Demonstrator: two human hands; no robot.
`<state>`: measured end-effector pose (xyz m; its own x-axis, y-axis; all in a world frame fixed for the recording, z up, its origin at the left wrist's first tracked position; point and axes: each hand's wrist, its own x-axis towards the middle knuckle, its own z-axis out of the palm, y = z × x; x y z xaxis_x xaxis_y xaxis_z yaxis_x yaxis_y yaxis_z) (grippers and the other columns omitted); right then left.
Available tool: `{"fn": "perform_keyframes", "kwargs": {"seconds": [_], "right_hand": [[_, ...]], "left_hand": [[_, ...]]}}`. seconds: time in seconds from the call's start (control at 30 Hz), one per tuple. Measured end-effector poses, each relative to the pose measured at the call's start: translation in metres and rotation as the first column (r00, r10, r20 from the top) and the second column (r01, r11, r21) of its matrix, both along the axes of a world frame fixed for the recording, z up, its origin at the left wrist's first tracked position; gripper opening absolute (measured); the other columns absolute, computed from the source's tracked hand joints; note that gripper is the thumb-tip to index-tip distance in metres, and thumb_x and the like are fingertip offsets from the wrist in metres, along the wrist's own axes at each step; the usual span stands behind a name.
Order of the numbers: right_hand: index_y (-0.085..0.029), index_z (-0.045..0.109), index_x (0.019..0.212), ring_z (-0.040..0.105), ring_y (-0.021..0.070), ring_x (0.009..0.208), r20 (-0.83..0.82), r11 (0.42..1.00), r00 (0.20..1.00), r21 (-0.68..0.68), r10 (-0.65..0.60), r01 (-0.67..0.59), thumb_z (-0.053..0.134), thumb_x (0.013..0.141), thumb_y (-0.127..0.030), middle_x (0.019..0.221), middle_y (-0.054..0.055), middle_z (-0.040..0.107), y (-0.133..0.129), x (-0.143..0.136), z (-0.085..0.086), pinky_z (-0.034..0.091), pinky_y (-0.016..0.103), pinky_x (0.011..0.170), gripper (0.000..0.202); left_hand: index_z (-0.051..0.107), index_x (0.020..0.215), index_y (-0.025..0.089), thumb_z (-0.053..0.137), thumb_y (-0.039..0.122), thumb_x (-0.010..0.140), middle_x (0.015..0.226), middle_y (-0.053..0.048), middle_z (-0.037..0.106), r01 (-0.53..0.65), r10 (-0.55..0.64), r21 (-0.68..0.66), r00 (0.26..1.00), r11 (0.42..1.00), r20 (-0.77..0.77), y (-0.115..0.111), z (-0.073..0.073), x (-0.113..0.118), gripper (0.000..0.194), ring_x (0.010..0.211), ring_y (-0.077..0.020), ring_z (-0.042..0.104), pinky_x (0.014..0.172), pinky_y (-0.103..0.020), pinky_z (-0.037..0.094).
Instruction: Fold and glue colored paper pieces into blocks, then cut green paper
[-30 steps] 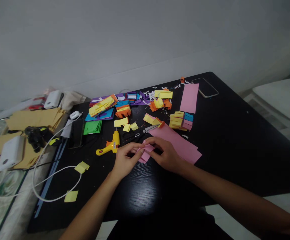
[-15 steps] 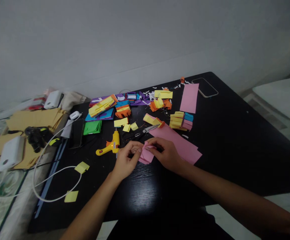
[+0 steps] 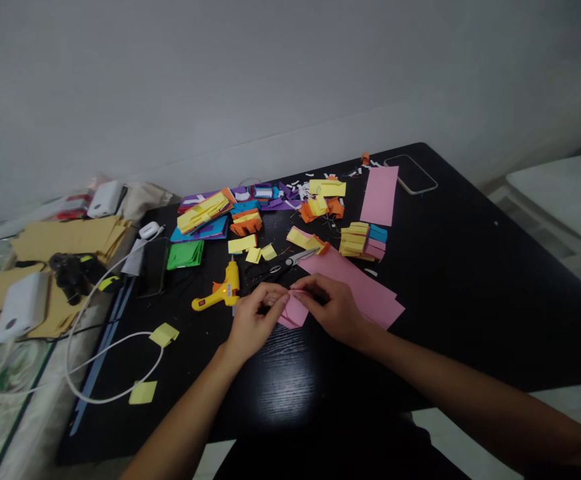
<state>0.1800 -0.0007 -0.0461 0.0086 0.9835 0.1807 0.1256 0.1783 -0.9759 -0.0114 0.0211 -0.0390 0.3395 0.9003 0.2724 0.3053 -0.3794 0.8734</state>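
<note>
Between my two hands is a small piece of pink paper [image 3: 295, 313], with a folded part at its upper edge. My left hand [image 3: 257, 315] pinches its left side between thumb and fingers. The upper right of the piece is gripped by my right hand [image 3: 331, 305], its thumb and index finger close to the left fingertips. Larger pink sheets [image 3: 365, 293] lie partly under my right hand. Scissors [image 3: 293, 260] rest just beyond my hands, and a yellow glue gun [image 3: 223, 290] lies left of my left hand. The fingertips hide part of the fold.
Stacks of folded yellow paper [image 3: 205, 212], green paper [image 3: 185, 255] and mixed strips [image 3: 363, 241] lie along the back. A phone [image 3: 410, 175] is at the far right corner beside a pink sheet [image 3: 380, 195]. A white cable [image 3: 73, 347] loops across the left side.
The flap of the pink paper that stood up between my fingertips is now lower and flatter. My fingertips have come slightly closer together; the other things stay in place.
</note>
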Motion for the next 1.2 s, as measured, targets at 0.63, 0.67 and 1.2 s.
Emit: {"fn": "perform_keyframes", "kwargs": {"seconds": [0.63, 0.67, 1.2], "right_hand": [[-0.022, 0.066, 0.097, 0.066, 0.0183, 0.081, -0.112, 0.997, 0.993, -0.074, -0.03, 0.022, 0.065, 0.08, -0.019, 0.09, 0.003, 0.068, 0.0046, 0.0073, 0.0005, 0.057, 0.032, 0.072, 0.017], [-0.022, 0.065, 0.095, 0.067, 0.0184, 0.079, -0.125, 0.994, 0.992, -0.107, -0.031, 0.017, 0.066, 0.083, -0.023, 0.088, 0.003, 0.068, 0.0047, 0.0068, 0.0007, 0.057, 0.032, 0.071, 0.013], [-0.021, 0.071, 0.094, 0.069, 0.0179, 0.074, -0.045, 0.997, 0.999, -0.079, -0.012, 0.009, 0.063, 0.088, -0.02, 0.087, 0.004, 0.074, 0.0071, 0.0086, -0.0002, 0.057, 0.032, 0.068, 0.01]], "left_hand": [[0.075, 0.102, 0.019, 0.069, 0.012, 0.093, 0.092, -0.004, 0.078, 0.001, 0.026, 0.287, 0.996, 0.958, -0.088, 0.0039, 0.0047, -0.0033, 0.012, 0.076, -0.0126, 0.072, 0.071, -0.023, 0.06], [0.075, 0.102, 0.019, 0.069, 0.012, 0.094, 0.091, -0.004, 0.078, 0.01, 0.018, 0.297, 0.996, 0.955, -0.093, 0.0037, 0.0052, -0.0031, 0.012, 0.075, -0.0126, 0.071, 0.071, -0.023, 0.06], [0.077, 0.1, 0.019, 0.072, 0.022, 0.095, 0.089, -0.004, 0.079, -0.003, 0.03, 0.246, 0.994, 0.969, -0.108, 0.0021, 0.0035, -0.003, 0.008, 0.071, -0.0131, 0.072, 0.069, -0.024, 0.061]]}}
